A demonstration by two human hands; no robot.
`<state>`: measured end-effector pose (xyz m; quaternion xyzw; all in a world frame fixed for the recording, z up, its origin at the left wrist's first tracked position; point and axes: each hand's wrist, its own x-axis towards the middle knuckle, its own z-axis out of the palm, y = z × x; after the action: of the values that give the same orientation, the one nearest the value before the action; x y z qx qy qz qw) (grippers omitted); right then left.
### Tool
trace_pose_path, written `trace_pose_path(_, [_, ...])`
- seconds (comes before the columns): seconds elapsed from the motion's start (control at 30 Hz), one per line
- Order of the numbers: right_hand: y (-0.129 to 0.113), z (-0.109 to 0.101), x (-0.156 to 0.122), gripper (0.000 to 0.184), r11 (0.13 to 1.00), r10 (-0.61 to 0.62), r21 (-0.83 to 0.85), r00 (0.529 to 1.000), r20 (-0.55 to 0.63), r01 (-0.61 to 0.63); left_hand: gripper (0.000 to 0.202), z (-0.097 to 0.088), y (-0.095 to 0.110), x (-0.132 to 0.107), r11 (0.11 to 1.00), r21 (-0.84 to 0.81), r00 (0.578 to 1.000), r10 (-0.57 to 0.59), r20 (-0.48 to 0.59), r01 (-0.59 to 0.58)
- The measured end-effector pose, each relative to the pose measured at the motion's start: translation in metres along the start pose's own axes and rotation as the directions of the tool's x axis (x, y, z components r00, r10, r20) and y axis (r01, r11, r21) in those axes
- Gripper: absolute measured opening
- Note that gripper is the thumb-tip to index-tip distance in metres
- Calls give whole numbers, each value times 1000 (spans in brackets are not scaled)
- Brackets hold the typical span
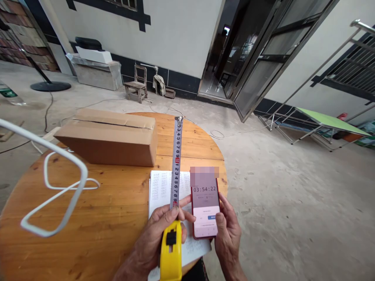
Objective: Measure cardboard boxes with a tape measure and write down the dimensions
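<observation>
A yellow tape measure (171, 255) is in the grip of my left hand (149, 236), its blade pulled out and pointing away from me. The thumb of that hand presses on the blade near the case. My right hand (230, 234) holds a smartphone (206, 210) in a red case, thumb on the lower right of the lit screen. The screen reads 03:54:22, with a pop-up and a blue button below. Beneath both hands lie sheets of paper (159, 183) with handwritten columns, partly covered by the tape and phone.
A closed cardboard box (123, 144) sits on the round wooden table (111, 218). At left a bent white stand (55, 230) reaches over the tabletop. Beyond are a small wooden chair (137, 84), an open door (260, 58) and a green folding bed (331, 119).
</observation>
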<state>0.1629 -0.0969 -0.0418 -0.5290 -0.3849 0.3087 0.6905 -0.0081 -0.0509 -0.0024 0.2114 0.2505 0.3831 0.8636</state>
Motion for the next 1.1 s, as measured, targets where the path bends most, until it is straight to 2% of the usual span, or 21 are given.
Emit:
trace_pose_path(0.67, [-3,3,7,35,998,59,-25,998,-37,-60,20,2,0,0,1000,6,1000,-9,-24,9])
trace_pose_path(0.87, [-3,5,10,39,987,157,38,987,-19,-156,22,2,0,1,1000,-9,998,-20,-59,19])
trace_pose_path(1.0, [-6,2,20,44,982,189,1,982,-28,-189,22,0,-1,2,1000,-6,998,-18,-55,17])
trace_pose_path(1.1, [-9,-2,35,46,986,156,-61,988,-22,-157,25,-1,-2,4,1000,26,996,-16,-90,18])
